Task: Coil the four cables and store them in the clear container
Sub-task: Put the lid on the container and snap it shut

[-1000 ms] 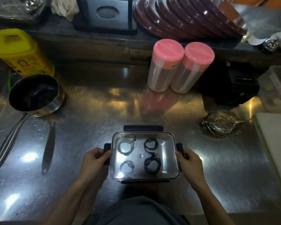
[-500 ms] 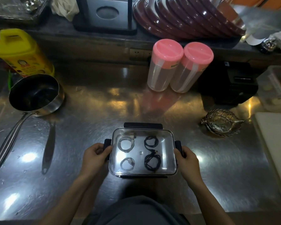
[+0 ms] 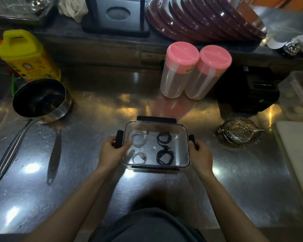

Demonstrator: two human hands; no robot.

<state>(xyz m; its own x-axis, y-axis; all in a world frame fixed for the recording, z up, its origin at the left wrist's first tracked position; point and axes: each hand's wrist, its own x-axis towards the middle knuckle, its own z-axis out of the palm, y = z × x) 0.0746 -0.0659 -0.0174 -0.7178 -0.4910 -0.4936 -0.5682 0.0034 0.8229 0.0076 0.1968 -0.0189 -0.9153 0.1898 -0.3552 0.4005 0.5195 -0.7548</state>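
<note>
Head view looks down on a steel counter (image 3: 94,172) with the container (image 3: 182,165) sitting at the middle of the frame, its lid on. Both hands are on it, one at each side. Left hand (image 3: 112,152) curls round the black clip (image 3: 119,140) on the container's left edge, thumb lying over the lid. Right hand (image 3: 200,154) grips the black clip (image 3: 192,141) on the right edge. Through the clear lid four coiled cables show, two pale ones (image 3: 139,139) in the left half, one above the other, and two black ones (image 3: 164,156) in the right half, all apart from each other. Off to the left lies a saucepan (image 3: 39,100), a yellow bottle (image 3: 27,55) behind it. Two pink-lidded jars (image 3: 196,72) stand touching each other at upper right of centre. A metal dish (image 3: 240,131) sits right of the container, well apart.
</note>
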